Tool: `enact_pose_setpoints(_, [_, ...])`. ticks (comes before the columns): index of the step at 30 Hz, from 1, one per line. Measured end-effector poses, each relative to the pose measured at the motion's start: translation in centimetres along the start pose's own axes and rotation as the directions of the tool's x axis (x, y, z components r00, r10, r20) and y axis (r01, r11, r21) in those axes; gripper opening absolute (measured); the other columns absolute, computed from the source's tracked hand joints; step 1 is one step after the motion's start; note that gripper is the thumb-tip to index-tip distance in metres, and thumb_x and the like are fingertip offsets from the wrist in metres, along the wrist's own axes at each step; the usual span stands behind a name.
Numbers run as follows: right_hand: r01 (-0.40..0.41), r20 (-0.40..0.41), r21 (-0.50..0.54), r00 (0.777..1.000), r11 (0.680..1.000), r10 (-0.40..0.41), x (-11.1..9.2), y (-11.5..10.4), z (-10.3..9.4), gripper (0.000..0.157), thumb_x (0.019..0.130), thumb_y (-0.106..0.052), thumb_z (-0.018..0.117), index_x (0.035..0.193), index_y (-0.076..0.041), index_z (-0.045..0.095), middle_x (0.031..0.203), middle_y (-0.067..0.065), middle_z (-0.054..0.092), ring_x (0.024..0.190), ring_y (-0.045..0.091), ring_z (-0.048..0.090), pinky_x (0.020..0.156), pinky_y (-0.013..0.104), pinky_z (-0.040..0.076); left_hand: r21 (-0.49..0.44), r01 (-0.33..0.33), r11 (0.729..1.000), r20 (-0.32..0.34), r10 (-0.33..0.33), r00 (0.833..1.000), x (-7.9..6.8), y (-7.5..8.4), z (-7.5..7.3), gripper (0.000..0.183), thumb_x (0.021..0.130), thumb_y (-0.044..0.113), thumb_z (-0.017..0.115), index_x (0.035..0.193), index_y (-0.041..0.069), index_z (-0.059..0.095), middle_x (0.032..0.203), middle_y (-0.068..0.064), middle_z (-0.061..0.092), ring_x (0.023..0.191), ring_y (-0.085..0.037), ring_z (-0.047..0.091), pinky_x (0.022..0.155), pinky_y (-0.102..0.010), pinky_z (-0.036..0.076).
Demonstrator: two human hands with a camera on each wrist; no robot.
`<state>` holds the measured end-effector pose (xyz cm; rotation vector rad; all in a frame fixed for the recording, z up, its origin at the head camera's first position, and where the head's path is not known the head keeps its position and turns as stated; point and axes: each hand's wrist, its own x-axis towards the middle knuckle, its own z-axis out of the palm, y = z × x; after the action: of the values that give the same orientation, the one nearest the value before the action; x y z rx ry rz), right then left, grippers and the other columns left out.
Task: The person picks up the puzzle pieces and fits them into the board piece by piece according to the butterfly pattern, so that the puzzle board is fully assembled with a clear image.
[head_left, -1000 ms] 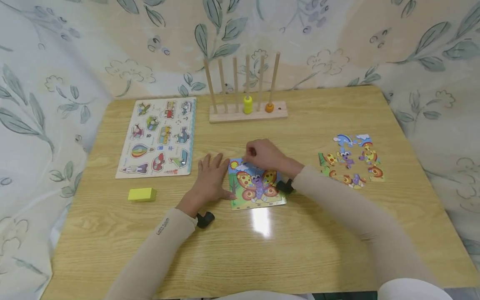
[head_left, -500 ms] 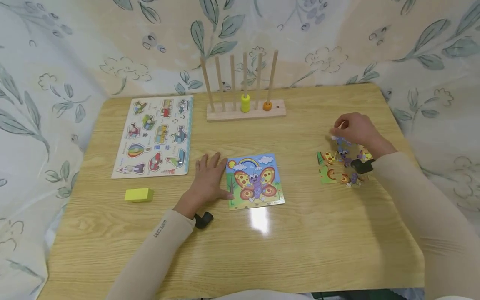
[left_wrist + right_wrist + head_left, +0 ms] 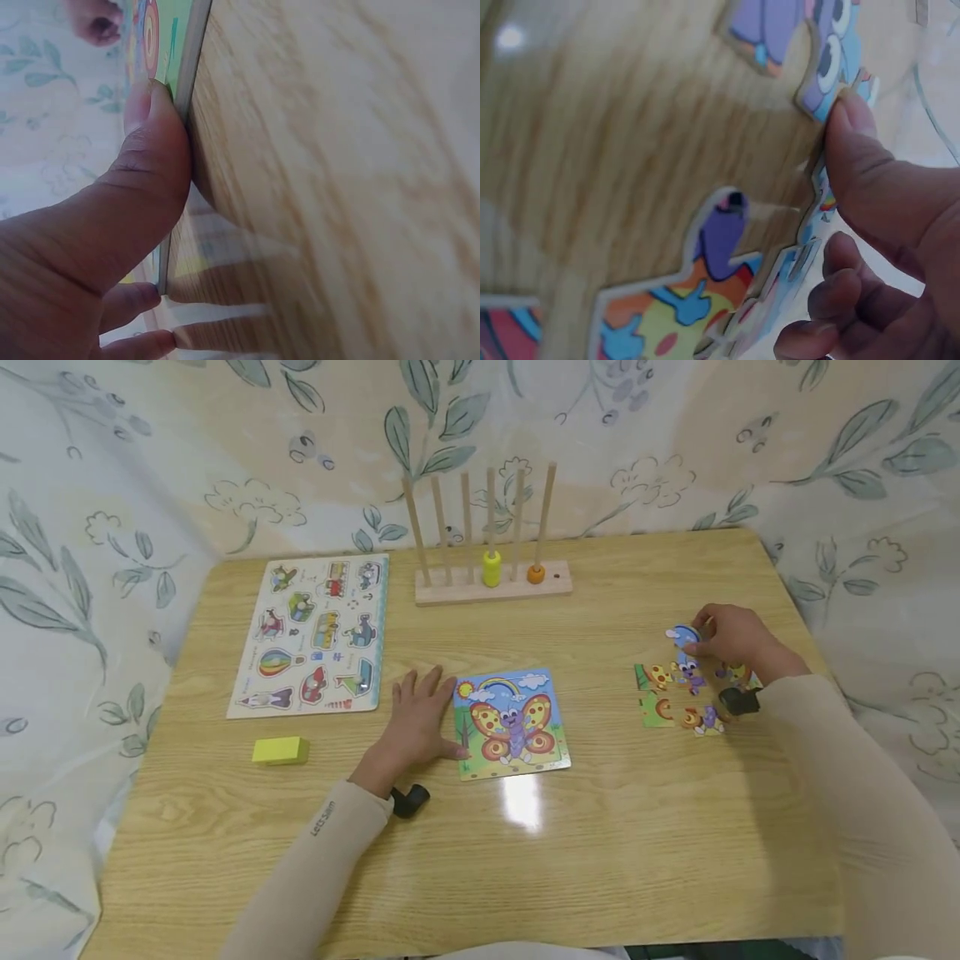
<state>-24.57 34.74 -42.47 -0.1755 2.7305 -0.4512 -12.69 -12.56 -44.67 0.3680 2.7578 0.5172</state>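
Note:
In the head view, a square butterfly puzzle board lies mid-table. My left hand rests flat beside it with fingers spread, the thumb touching its left edge. To the right are several loose puzzle pieces with parts of a similar butterfly picture. Over these, my right hand pinches a rainbow puzzle piece at its right side. In the right wrist view the thumb meets a piece edge and the other visible fingers curl; the index finger is hidden. The hand covers some pieces.
A vehicle peg puzzle lies at the left, with a yellow block in front of it. At the back stands a wooden peg rack with yellow and orange beads. A patterned cloth hangs behind the table.
My right hand has left the board's top edge and moved right to the loose pieces, then dropped slightly onto the rainbow piece. The left hand has stayed beside the board.

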Motion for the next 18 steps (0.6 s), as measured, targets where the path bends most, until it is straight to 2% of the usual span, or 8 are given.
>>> enact_pose_setpoints(5, [0.001,-0.054,-0.010,0.999,1.000,-0.002,0.1,-0.5,0.2,0.046,0.088,-0.025,0.069,0.111,0.009,0.048,0.109,0.032,0.051,0.093,0.042,0.050,0.080,0.055,0.042,-0.003,0.002,1.000,-0.008,-0.002,1.000,0.1,-0.2,0.2,0.114,0.060,0.050,0.086,0.152,0.013,0.029,0.160,-0.015,0.016,0.145,-0.047,0.003,0.115,-0.065,0.002])
enact_pose_setpoints(8, [0.049,-0.115,0.028,0.992,0.998,-0.046,0.0,-2.3,0.4,0.031,0.091,-0.021,0.066,0.100,0.004,0.049,0.095,0.024,0.054,0.081,0.035,0.048,0.070,0.047,0.041,-0.006,0.007,1.000,-0.005,-0.007,1.000,0.1,-0.3,0.2,0.114,0.060,0.049,0.086,0.152,0.013,0.029,0.160,-0.015,0.015,0.145,-0.047,0.002,0.115,-0.065,0.002])
enact_pose_setpoints(12, [0.195,-0.178,0.115,0.969,0.974,-0.172,-0.2,-7.1,0.7,0.019,0.094,-0.019,0.062,0.092,-0.003,0.053,0.081,0.012,0.055,0.069,0.023,0.046,0.061,0.035,0.036,-0.018,0.008,1.000,-0.009,-0.008,1.000,0.0,-0.3,0.1,0.113,0.060,0.049,0.087,0.151,0.013,0.030,0.160,-0.014,0.015,0.146,-0.046,0.002,0.115,-0.065,0.001])
enact_pose_setpoints(15, [0.314,-0.163,0.197,0.945,0.929,-0.285,-0.3,-11.8,1.6,0.015,0.092,-0.018,0.064,0.091,-0.005,0.057,0.081,0.008,0.058,0.067,0.019,0.049,0.060,0.029,0.040,-0.029,0.006,1.000,-0.014,-0.007,1.000,0.0,-0.4,0.1,0.113,0.060,0.050,0.086,0.151,0.015,0.030,0.160,-0.012,0.016,0.146,-0.045,0.002,0.115,-0.065,0.001])
enact_pose_setpoints(18, [0.403,-0.106,0.262,0.915,0.877,-0.389,-0.2,-15.9,3.2,0.013,0.089,-0.017,0.069,0.088,-0.007,0.059,0.081,0.006,0.059,0.069,0.018,0.050,0.060,0.027,0.041,-0.027,-0.001,1.000,-0.021,0.001,1.000,0.1,-0.5,0.2,0.113,0.059,0.051,0.086,0.151,0.016,0.031,0.160,-0.012,0.016,0.146,-0.045,0.003,0.114,-0.066,0.001])
